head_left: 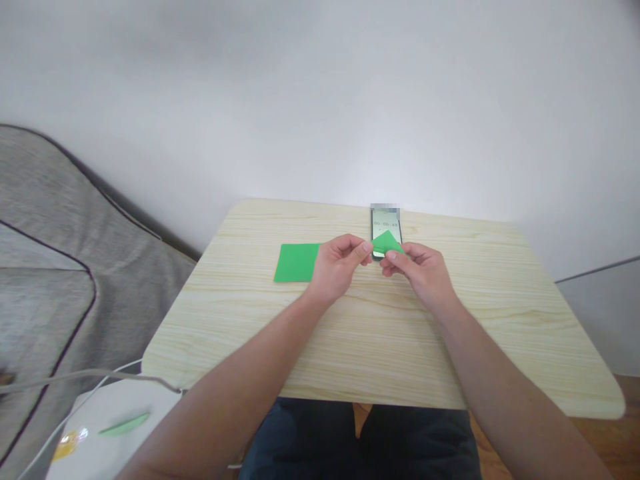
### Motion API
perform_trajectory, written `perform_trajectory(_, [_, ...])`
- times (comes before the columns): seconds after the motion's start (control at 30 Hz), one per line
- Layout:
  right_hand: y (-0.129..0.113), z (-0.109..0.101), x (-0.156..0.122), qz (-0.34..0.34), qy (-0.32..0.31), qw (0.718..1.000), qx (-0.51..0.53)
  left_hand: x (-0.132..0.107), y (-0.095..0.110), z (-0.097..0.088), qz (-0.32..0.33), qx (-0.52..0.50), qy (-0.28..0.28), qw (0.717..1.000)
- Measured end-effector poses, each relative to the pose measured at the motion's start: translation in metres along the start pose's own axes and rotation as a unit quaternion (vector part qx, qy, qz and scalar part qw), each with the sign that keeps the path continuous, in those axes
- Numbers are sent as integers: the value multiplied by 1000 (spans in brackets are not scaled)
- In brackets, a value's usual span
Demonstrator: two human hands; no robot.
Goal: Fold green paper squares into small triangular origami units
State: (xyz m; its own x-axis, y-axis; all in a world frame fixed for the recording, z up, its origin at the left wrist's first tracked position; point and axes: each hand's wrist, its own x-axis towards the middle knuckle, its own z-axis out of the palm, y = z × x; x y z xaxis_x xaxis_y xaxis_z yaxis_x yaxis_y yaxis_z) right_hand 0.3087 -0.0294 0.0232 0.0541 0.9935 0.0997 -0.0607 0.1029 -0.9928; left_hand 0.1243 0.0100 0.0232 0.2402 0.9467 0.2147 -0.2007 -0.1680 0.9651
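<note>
A small piece of folded green paper is held up over the table, its pointed corner facing away from me. My left hand pinches its left corner between thumb and fingers. On the other side, my right hand grips the right part, thumb on top. Behind the paper lies a phone with a timer on its screen, partly covered by the paper and fingers. Beside my left hand, a flat stack of square green paper rests on the table, its right edge hidden by that hand.
The pale wood-grain table stands against a white wall. At the left is a grey fabric-covered piece of furniture. A white surface at lower left holds a light green object and a yellow item, with cables crossing it.
</note>
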Motion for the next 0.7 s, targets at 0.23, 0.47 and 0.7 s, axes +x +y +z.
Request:
perform_trajectory(0.23, [2, -3, 1, 2, -9, 1000, 15, 0, 1, 0, 2, 7, -5, 1000])
perform_trajectory(0.47, [2, -1, 0, 9, -30, 999, 21, -1, -3, -1, -3, 7, -22, 1000])
perform_trajectory(0.7, [1, 1, -1, -1, -36, 999, -24, -2, -3, 1, -12, 18, -35, 999])
